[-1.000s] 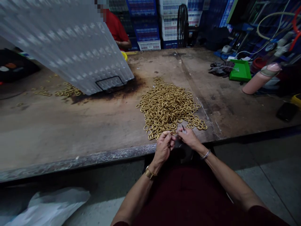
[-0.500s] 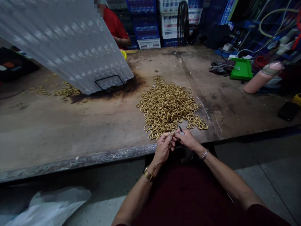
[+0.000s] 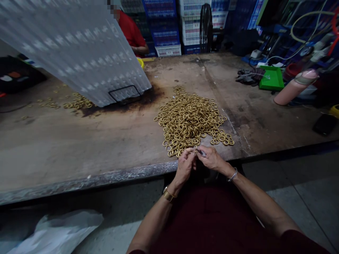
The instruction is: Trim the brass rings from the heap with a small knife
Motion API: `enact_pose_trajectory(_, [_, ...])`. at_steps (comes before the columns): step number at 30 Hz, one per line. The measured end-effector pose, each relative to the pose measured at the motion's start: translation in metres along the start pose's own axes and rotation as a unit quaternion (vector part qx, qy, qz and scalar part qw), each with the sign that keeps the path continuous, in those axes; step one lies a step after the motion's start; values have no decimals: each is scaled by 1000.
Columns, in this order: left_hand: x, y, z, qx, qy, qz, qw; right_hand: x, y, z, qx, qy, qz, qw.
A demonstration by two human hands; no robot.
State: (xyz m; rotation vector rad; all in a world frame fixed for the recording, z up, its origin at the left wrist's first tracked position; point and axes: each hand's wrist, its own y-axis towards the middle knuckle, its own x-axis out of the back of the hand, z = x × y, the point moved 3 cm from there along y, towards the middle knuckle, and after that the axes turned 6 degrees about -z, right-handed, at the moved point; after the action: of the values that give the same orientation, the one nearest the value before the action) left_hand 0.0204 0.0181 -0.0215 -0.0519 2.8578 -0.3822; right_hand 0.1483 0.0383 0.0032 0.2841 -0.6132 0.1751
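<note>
My left hand [image 3: 186,162] is closed, pinching a brass-coloured ring [image 3: 195,151] between thumb and fingers just over the table's front edge. My right hand [image 3: 210,157] meets it from the right, its fingers closed around a small knife [image 3: 202,153] with a greyish body. The knife's tip is at or very near the ring; whether it touches cannot be made out. Right beyond both hands lies a big heap of similar rings [image 3: 189,118], spread loosely on the worn wooden table [image 3: 127,141].
A tall ribbed translucent panel [image 3: 87,53] leans at the left on a black wire stand [image 3: 124,94], more rings [image 3: 79,101] beside it. Behind it a person in a red top [image 3: 132,31] stands. A pink bottle [image 3: 293,88], green tray [image 3: 272,78] and black object [image 3: 324,124] are at right.
My right hand has turned the knife, so its dark tip no longer points up and away but towards the ring. My left hand has shifted slightly, still pinching the ring.
</note>
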Motion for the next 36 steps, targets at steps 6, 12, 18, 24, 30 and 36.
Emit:
enact_pose_trajectory(6, [0,2,-4,86,-113,-7,990,6,2,-1,-65,37,-42,996])
enact_pose_trajectory(12, [-3,0,-6,115,-117,5,986,0,4,-12,-120,99,-60,986])
enact_pose_trajectory(18, [-7,0,-7,90,-88,23,992,-2,9,-18,-156,132,-93,974])
enact_pose_trajectory(24, [-7,1,-4,70,-107,-20,992,-1,11,-15,-201,176,-45,963])
enact_pose_trajectory(30, [-7,2,-4,139,-79,26,987,2,10,-8,-287,287,28,913])
enact_pose_trajectory(36, [-5,0,-5,262,-128,118,949,-1,11,-5,-302,303,24,903])
